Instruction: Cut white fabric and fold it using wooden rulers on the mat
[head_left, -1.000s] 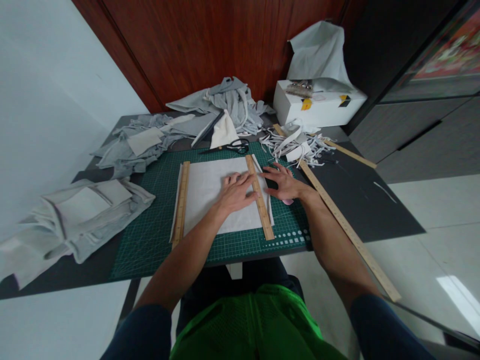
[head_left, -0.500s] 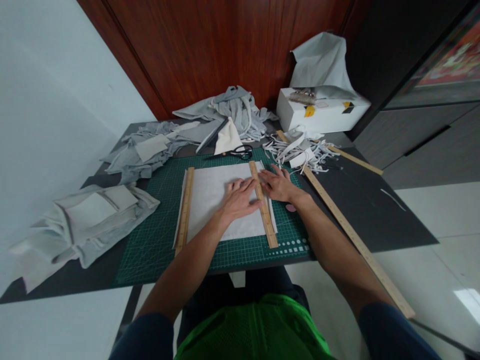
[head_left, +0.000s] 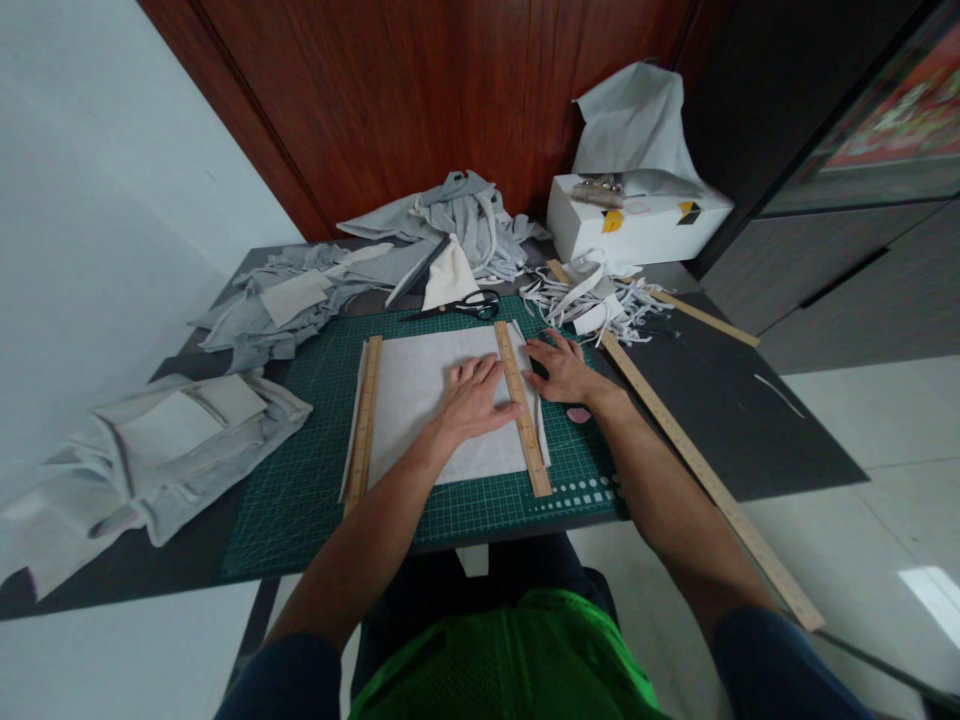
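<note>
The left hand [head_left: 472,400] lies spread in an open grip, its thumb touching the right wooden ruler [head_left: 523,415] on the pale cloth [head_left: 435,390]. The right hand's [head_left: 561,370] grip is open too, fingers at the cloth's far right edge.

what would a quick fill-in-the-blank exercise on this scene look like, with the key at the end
The pale cloth lies on a ____ cutting mat. The scissors beyond it have ____ handles. The left thumb touches the ruler nearer the ____ hand. The box behind the tangled strips is ____.

Missing words: green; black; right; white.
</note>
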